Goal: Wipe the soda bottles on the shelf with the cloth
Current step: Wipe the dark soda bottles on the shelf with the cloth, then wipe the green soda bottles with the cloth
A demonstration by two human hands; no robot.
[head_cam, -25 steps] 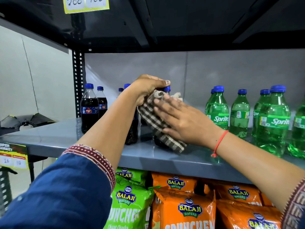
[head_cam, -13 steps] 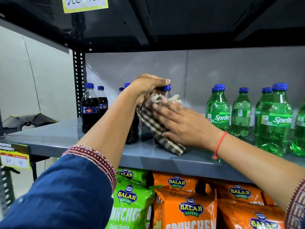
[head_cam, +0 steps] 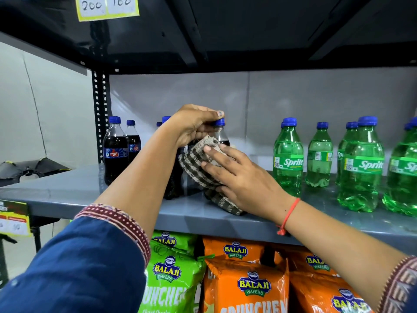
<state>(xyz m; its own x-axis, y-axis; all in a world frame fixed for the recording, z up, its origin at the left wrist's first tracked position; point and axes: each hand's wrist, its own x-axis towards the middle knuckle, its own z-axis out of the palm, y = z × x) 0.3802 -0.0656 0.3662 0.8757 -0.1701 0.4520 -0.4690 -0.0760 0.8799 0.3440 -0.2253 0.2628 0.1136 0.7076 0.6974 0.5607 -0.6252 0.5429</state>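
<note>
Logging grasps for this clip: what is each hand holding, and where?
The left hand grips a dark cola bottle at its neck, just below the blue cap. The right hand presses the checked cloth flat against that bottle's side.

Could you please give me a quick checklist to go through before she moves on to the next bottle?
1. Left hand steadies the dark cola bottle near its blue cap: ok.
2. Right hand presses the checked cloth flat against that bottle: ok.
3. Bottle upright on the grey shelf: cannot tell, cloth hides its base.
4. Back of the bottle wiped: cannot tell.
5. Neighbouring cola bottle on the left stands upright, clear of the arm: ok.
6. Sprite bottles upright, not yet touched by either hand: ok.
</note>
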